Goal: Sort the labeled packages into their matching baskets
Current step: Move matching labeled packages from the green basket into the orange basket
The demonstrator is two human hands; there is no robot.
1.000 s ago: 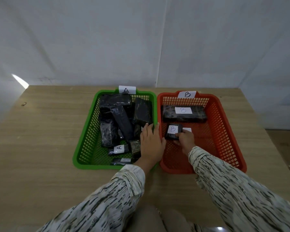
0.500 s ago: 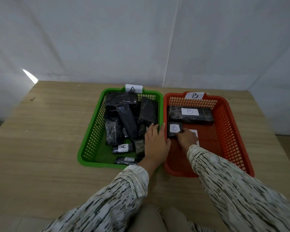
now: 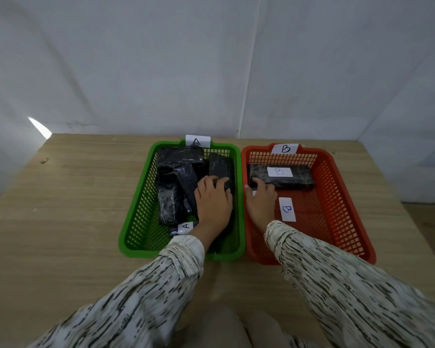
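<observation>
- Left grip (image 3: 212, 199): fingers draped over black package (image 3: 219, 167), green basket (image 3: 133, 229), desk's far middle; closure unclear.
- Right grip (image 3: 259, 202): red basket (image 3: 349, 222), against B package (image 3: 294, 179); closure unclear.
- Risk: label hidden, possible wrong basket.

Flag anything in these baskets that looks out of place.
One white B label lies sideways on the orange basket floor, right of the right hand, with no black package visible under it. The packages in the green basket are heaped untidily.
</observation>
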